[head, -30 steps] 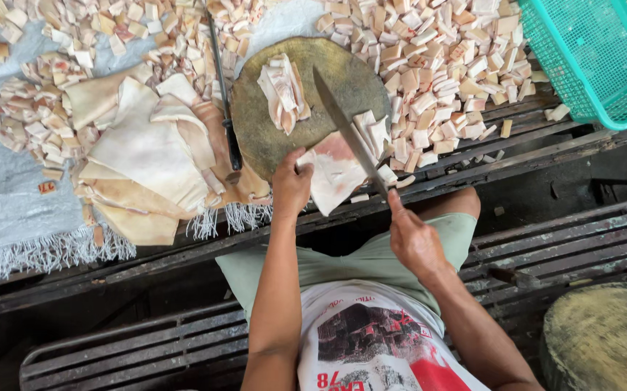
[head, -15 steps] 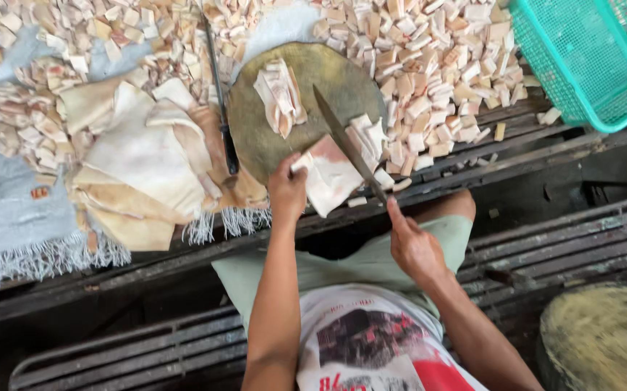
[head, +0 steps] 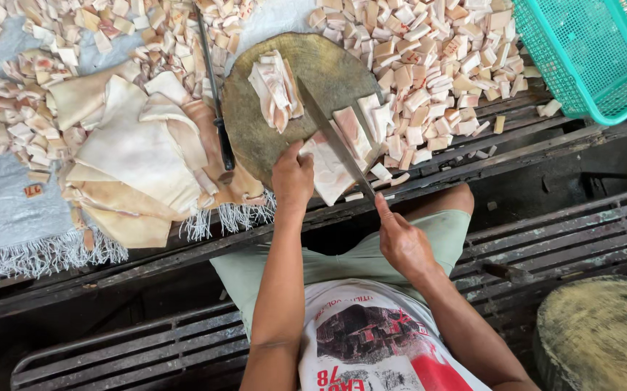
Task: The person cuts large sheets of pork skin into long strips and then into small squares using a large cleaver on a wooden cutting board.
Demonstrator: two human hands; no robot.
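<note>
Left hand (head: 293, 176) presses flat on a pale slab of pork skin (head: 328, 170) at the near edge of the round chopping block (head: 320, 69), centre frame, fingers pressed together on it. Right hand (head: 402, 242) has its fingers wrapped around the cleaver (head: 331, 137) handle, blade slanting across the slab. Cut strips (head: 276, 87) sit on the block; uncut sheets (head: 136, 156) piled at left, teal basket (head: 581, 65) upper right.

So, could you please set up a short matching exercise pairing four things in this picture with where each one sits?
Things:
1. green basket
2. large uncut sheets
3. knife
4. left hand

Places:
A. piled left of the round board
B. top right corner
C. pressing the slab at the board's near edge
D. gripped by the right hand

Pairs: 1-B, 2-A, 3-D, 4-C
</note>
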